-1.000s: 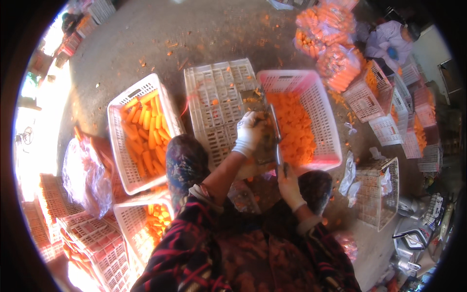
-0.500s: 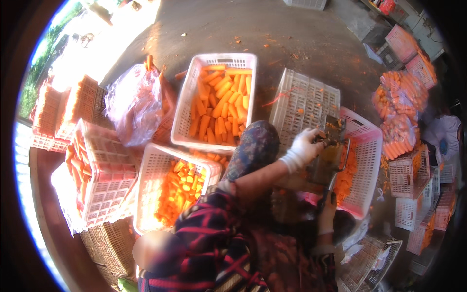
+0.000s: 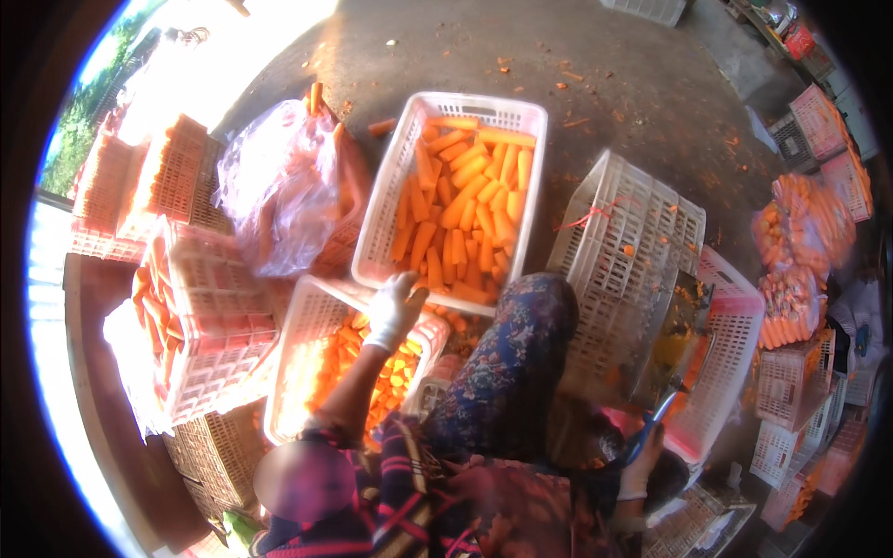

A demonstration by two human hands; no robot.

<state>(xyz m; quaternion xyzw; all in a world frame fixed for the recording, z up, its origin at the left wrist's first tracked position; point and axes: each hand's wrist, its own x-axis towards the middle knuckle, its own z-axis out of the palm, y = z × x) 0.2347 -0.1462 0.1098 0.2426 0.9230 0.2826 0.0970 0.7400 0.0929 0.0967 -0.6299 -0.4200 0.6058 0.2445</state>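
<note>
You seem at the picking step, your white-gloved left hand (image 3: 394, 312), its hold unclear, at seven o'clock of the white plastic crate (image 3: 507, 113) of smooth orange carrots (image 3: 472, 212), your right hand (image 3: 643, 463) gripping a silvery metal cutter (image 3: 663, 407); next calls for clearing the rim.

Your gloved left hand (image 3: 394, 307) is at the near edge of the carrot crate (image 3: 516, 118). Right of that crate and closer to you, your right hand (image 3: 642, 463) grips a knife (image 3: 664, 406). A dirty crate (image 3: 642, 209) sits right of the carrot crate, a plastic bag (image 3: 279, 186) left.
</note>
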